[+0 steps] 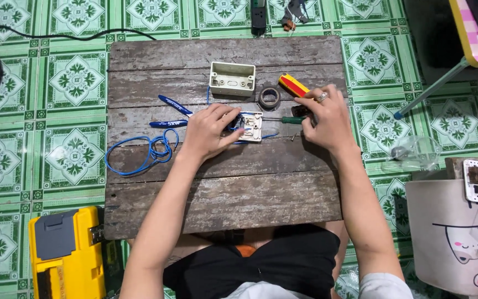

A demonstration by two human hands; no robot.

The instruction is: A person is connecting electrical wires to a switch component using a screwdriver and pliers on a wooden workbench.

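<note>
- Left hand [208,130] held the white switch plate [251,126] down w/ fingers pinching its left side, about mid-desk toward the far edge.
- Right hand [327,119] fingers were pinched on a green-handled screwdriver [292,119], tip at the plate.
- Blue wire [139,152] coiled near the desk's [222,194] left edge; white box [232,78], tape roll [269,97] just behind.
</note>
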